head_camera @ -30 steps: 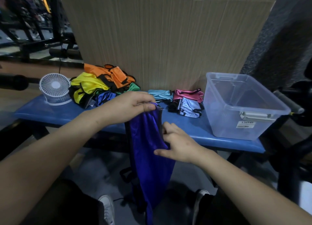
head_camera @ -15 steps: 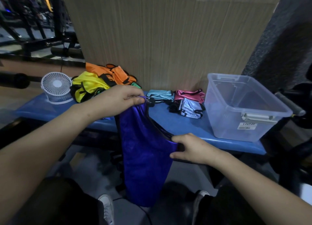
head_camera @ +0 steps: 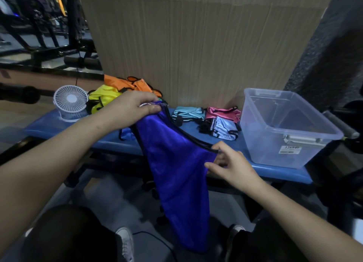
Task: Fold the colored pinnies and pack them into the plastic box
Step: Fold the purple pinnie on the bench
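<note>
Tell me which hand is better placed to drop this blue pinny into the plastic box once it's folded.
Probably the right hand: it pinches the blue pinny close beside the plastic box; the left hand is farther away.

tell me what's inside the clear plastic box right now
Nothing shows inside the clear plastic box: through its walls only its bare bottom appears. No pinny is packed yet; the folded pinnies lie beside it on the blue bench.

bare forearms, no sleeves in view, dark trousers [head_camera: 64, 236], white-toed shoes [head_camera: 125, 242]
</note>
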The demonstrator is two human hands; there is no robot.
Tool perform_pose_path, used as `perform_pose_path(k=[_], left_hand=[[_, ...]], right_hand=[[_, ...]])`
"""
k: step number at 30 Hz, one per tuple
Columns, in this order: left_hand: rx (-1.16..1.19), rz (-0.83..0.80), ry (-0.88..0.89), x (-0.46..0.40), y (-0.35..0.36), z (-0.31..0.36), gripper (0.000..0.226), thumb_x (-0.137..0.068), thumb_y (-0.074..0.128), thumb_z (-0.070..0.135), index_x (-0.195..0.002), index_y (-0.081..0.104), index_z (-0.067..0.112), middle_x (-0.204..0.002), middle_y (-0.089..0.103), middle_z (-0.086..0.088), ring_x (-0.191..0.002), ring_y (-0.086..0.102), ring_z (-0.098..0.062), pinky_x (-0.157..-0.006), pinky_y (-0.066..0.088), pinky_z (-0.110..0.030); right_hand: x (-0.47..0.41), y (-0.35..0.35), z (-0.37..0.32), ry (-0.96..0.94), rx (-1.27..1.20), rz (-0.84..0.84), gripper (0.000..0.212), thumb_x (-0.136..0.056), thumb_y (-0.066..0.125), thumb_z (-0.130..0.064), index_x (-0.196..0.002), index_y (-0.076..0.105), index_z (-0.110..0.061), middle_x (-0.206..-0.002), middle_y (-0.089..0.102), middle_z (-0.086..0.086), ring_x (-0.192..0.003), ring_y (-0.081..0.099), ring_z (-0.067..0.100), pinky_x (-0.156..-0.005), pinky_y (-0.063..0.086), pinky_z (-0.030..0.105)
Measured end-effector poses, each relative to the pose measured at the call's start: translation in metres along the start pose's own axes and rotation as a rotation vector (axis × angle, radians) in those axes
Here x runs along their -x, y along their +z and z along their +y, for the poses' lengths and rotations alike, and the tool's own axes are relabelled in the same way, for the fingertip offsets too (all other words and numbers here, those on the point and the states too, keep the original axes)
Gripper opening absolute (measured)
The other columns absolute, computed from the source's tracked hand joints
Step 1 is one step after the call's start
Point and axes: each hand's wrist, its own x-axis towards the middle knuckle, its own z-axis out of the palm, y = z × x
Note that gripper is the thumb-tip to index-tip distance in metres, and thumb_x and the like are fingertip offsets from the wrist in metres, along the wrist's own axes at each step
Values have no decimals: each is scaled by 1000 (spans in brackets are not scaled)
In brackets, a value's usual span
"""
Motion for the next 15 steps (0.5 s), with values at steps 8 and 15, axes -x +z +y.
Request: perform_pose_path(k=[8,15], left_hand=[[-71,128,-9,-7,-12,17,12,-87,75,27,-97,71,21,-94,70,3,-93,61,-13,-78,45,-26],[-90,173,8,-6,-28,33,11,-84,77,23,-93,71,25,-90,71,9,-91,62,-10,-75,44,-21]], right_hand=[[-19,-16,-5,-148,209,140,20,-84,79,-21,-77,60,-25,-78,61,-8,-73,59,11,-68,49,30],[-29,-20,-26,143,55,64,28,-82,79,-11,-93,59,-29,-68,60,-4,-58,52,8,-69,50,34]])
